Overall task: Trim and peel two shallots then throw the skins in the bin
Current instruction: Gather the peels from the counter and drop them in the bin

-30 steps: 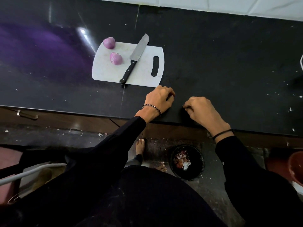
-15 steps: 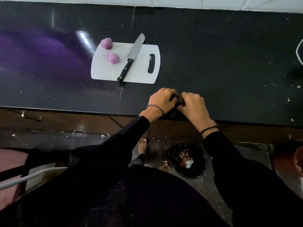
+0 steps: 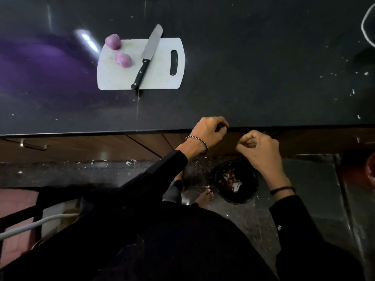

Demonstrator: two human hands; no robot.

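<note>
Two peeled purple shallots lie on the white cutting board (image 3: 162,78), one (image 3: 113,41) at its far left corner and the other (image 3: 123,60) just below it. A black-handled knife (image 3: 147,57) rests diagonally across the board. My left hand (image 3: 207,131) sits at the counter's front edge with its fingers curled under and nothing visible in them. My right hand (image 3: 259,149) hangs just off the edge, above the black bin (image 3: 236,182) on the floor. Its fingers are curled tight around small skin scraps, which barely show.
The black counter (image 3: 263,67) carries scattered pale specks, mostly at the right. The bin holds reddish skins and a white scrap. My bare feet (image 3: 205,196) stand beside it. Brown drawers (image 3: 81,147) run under the counter, and a reddish container (image 3: 369,169) stands at the right edge.
Both hands slid back from the countertop to its front edge. My right hand has come off the edge, away from the left, and now hangs over the bin.
</note>
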